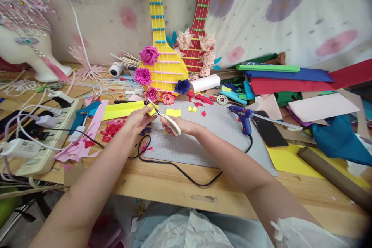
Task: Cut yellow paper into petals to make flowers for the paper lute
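My left hand [139, 120] pinches a small yellow paper piece [151, 110] over the near left part of the grey cutting mat [203, 139]. My right hand [181, 126] is closed round the white handles of a pair of scissors [165, 118]. The blades point up and left and meet the yellow piece. Another yellow square [173, 112] lies on the mat just behind the scissors. A long yellow paper strip [122, 109] lies left of my left hand.
A blue glue gun [244, 118] stands right of the mat, its black cord looping along the wooden table edge. A black phone [269, 131], piled coloured paper sheets [290, 81], a yellow paper guitar [162, 58], a red guitar [199, 38] and a power strip [43, 135] surround the mat.
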A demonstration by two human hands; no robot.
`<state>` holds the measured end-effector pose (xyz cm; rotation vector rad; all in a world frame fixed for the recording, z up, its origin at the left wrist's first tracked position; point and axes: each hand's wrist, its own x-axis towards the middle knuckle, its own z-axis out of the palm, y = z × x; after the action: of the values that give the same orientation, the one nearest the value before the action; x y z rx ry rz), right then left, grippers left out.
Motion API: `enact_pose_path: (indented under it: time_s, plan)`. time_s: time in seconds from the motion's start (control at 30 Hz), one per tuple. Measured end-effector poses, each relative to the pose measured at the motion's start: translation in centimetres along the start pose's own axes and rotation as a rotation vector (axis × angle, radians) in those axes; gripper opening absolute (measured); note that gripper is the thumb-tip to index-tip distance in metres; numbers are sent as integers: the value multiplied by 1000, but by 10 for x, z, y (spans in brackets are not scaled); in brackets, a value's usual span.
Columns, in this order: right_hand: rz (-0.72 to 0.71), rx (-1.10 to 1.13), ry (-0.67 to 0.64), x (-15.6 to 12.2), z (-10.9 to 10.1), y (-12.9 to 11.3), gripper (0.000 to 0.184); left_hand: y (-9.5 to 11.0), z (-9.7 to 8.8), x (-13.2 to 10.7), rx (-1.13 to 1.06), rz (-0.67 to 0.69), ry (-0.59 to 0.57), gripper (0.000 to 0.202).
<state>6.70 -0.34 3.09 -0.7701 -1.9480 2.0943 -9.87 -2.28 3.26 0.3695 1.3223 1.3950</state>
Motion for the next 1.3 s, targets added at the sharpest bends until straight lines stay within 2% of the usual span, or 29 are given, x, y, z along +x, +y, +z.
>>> enact_pose_path:
  time_s: [0.2, 0.5, 0.9, 1.03, 1.3]
  plan:
    - [0, -20, -29, -2, -4, 3, 41, 1, 1, -3, 15, -25, -2, 11]
    - [32, 0, 60, 3, -6, 13, 40, 3, -2, 1, 5, -49, -38, 13]
    - [53, 33, 6, -4, -13, 9, 41, 9, -11, 0, 106, -41, -130, 11]
    - [17, -30, 33, 0, -14, 15, 41, 11, -13, 1, 98, -56, -134, 12]
    - [14, -21, -35, 6, -9, 14, 41, 19, -24, 0, 94, -110, -148, 14]
